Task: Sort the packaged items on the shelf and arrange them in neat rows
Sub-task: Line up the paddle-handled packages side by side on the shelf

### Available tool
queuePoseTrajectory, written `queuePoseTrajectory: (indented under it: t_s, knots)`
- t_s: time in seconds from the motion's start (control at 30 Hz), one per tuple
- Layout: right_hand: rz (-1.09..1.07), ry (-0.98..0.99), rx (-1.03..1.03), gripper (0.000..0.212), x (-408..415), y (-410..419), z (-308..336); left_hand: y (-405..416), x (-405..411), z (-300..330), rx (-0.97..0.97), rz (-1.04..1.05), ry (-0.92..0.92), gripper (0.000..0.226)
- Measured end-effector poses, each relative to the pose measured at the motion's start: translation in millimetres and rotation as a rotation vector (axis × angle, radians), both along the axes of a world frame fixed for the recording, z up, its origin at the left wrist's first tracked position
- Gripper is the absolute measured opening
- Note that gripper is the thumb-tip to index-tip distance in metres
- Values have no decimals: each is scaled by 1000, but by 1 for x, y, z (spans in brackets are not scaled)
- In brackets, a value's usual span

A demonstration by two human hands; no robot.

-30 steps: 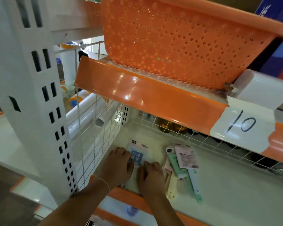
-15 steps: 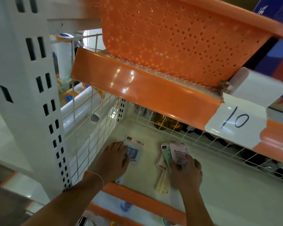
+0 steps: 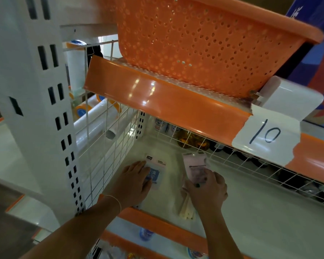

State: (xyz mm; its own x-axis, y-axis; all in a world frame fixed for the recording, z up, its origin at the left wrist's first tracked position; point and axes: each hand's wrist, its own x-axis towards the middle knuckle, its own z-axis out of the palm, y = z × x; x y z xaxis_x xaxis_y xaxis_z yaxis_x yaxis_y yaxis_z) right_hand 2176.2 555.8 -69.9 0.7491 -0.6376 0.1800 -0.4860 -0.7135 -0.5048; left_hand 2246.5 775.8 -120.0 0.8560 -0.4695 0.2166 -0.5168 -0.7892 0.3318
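Note:
A white packet with a blue label (image 3: 156, 170) lies flat on the white shelf floor (image 3: 260, 206) near the left wire wall. My left hand (image 3: 133, 184) rests flat on its left part, fingers straight. To the right, my right hand (image 3: 208, 189) grips a pink packet (image 3: 195, 165) that tops a small stack, fingers curled over its lower end. Cream-coloured packets (image 3: 186, 210) stick out from under that hand toward the shelf's front edge.
An orange perforated basket (image 3: 204, 43) sits on the upper shelf, whose orange lip (image 3: 166, 105) carries a tag marked 10. A wire grid (image 3: 232, 157) backs the shelf, with bottles behind it. A wire side wall (image 3: 105, 154) and white upright (image 3: 36, 109) stand left.
My right hand left the blue-labelled packet, moved right onto the pile and now holds the pink packet further back on the shelf. My left hand stayed on the blue-labelled packet.

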Motion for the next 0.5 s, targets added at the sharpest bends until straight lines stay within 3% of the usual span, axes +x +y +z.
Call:
queuePoseTrajectory:
  t_s: [0.07, 0.17, 0.23, 0.27, 0.33, 0.37, 0.43, 0.5]
  knots:
    - [79, -62, 62, 68, 0, 11, 2, 0, -1, 2, -25, -2, 20, 58]
    - [175, -158, 344, 55, -4, 33, 8, 0, 0, 4, -77, 19, 62, 64]
    - [182, -242, 697, 35, -6, 47, 12, 1, 1, 3, -117, 40, 81, 68]
    - [161, -320, 980, 27, -4, 53, 11, 1, 2, 3, -137, 48, 99, 71]
    - [92, -434, 1590, 29, -3, 59, 10, 1, 4, 4, -184, 79, 175, 72]
    - [72, -453, 1795, 33, -3, 58, 9, 1, 5, 3, -203, 94, 211, 64]
    - [87, -448, 1972, 38, -4, 56, 4, 1, 7, 2, -196, 95, 221, 48]
    - [112, -442, 2006, 43, -3, 53, -4, 1, 7, 1, -167, 82, 210, 49]
